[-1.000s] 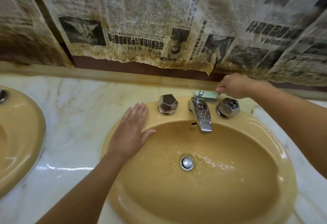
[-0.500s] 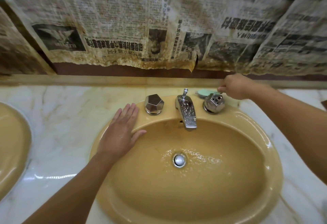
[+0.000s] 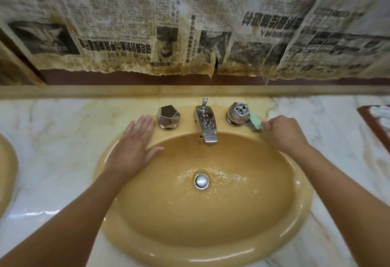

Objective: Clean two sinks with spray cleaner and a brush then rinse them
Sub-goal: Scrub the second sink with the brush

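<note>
The yellowed, stained newspaper sheets (image 3: 130,24) carry bold black headlines in Chinese-looking characters. They look mirrored and blurred; I cannot read any.

Soft warm light, glare on wet marble, wide-angle bending, newspaper blurred.

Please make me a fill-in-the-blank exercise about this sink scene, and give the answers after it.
1. The left hand lies flat on the ___ of the yellow sink.
2. The right hand holds a green brush next to the ___ knob.
3. Stained ___ hangs above the faucet.

Missing words: rim; right; newspaper.
</note>
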A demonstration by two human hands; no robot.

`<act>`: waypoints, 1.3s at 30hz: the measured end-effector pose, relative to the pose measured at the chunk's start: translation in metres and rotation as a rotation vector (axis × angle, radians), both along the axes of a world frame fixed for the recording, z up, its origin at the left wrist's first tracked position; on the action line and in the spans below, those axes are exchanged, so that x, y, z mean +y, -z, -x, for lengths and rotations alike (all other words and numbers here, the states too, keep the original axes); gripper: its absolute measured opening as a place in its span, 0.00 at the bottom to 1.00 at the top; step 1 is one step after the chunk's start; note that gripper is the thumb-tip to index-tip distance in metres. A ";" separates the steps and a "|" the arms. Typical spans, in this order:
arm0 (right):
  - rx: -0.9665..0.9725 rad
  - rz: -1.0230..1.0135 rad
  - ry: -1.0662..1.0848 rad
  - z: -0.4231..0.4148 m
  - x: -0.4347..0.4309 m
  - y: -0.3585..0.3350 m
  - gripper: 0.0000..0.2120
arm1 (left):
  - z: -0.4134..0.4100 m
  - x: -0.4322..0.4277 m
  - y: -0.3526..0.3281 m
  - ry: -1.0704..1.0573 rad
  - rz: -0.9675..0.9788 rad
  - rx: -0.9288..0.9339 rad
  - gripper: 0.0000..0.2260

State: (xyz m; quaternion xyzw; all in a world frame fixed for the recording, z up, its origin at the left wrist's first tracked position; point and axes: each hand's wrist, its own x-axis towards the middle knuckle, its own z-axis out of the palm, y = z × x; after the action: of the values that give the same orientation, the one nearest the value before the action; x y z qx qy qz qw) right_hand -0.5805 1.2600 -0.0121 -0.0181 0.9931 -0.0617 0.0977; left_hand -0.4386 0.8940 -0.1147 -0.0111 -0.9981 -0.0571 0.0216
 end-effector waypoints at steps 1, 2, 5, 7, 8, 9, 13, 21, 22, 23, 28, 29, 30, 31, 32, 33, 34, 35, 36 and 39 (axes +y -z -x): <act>0.045 0.039 0.045 -0.011 -0.005 0.006 0.19 | 0.000 0.000 0.000 0.002 0.002 -0.002 0.41; 0.078 0.058 0.080 -0.025 -0.011 0.011 0.19 | 0.001 0.000 0.001 0.004 0.000 -0.002 0.41; 0.157 0.060 0.076 -0.072 -0.026 0.015 0.19 | 0.001 0.000 0.000 0.006 0.003 0.005 0.41; 0.174 0.042 0.068 -0.090 -0.030 0.011 0.18 | 0.002 0.001 0.001 0.005 0.008 0.006 0.41; 0.169 0.039 0.065 -0.093 -0.032 0.011 0.18 | 0.002 0.001 0.001 0.003 0.010 0.006 0.41; 0.163 0.036 0.061 -0.094 -0.034 0.012 0.18 | 0.003 0.001 0.002 0.004 0.014 0.007 0.41; 0.182 0.139 -0.076 -0.094 -0.059 0.026 0.19 | 0.003 0.000 0.002 0.011 0.009 0.016 0.41; 0.185 0.181 -0.029 -0.044 -0.086 0.022 0.19 | 0.005 -0.001 0.004 0.017 0.010 0.018 0.41; 0.175 0.173 -0.014 -0.042 -0.080 0.017 0.19 | 0.005 -0.001 0.005 0.017 0.009 0.023 0.41; 0.174 0.168 -0.004 -0.043 -0.076 0.013 0.18 | 0.006 -0.001 0.004 0.019 0.005 0.024 0.41; 0.074 0.221 -0.088 -0.091 -0.074 0.019 0.17 | 0.008 0.003 0.001 0.023 -0.010 0.008 0.41; 0.108 0.249 -0.056 -0.097 -0.068 0.017 0.16 | 0.008 0.003 0.000 0.024 -0.010 0.009 0.41; 0.159 0.305 -0.013 -0.101 -0.060 0.013 0.16 | 0.008 0.003 0.000 0.025 -0.008 0.009 0.40; 0.205 0.384 0.037 -0.100 -0.053 0.010 0.15 | 0.008 0.003 -0.001 0.024 -0.008 0.014 0.40; 0.221 0.481 0.094 -0.100 -0.052 0.006 0.16 | 0.008 0.003 -0.001 0.021 -0.012 0.016 0.40; 0.203 0.591 0.158 -0.099 -0.055 0.006 0.18 | 0.008 0.003 -0.002 0.017 -0.017 0.014 0.40; 0.142 0.718 0.235 -0.101 -0.062 0.008 0.19 | 0.009 0.004 -0.003 0.014 -0.024 0.011 0.40; 0.063 0.855 0.316 -0.107 -0.071 0.012 0.18 | 0.008 0.005 -0.004 0.010 -0.034 0.014 0.40; -0.013 0.987 0.404 -0.116 -0.079 0.017 0.17 | 0.007 0.006 -0.005 0.001 -0.044 0.020 0.40; -0.156 1.203 0.603 -0.151 -0.089 0.028 0.15 | 0.001 0.007 -0.008 -0.041 -0.088 0.028 0.38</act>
State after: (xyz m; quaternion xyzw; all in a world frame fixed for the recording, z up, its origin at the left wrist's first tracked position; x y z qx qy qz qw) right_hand -0.4297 1.1706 -0.0402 0.2131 0.7376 -0.6292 0.1207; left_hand -0.4396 0.9011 -0.1064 0.0094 -0.9942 -0.1002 0.0373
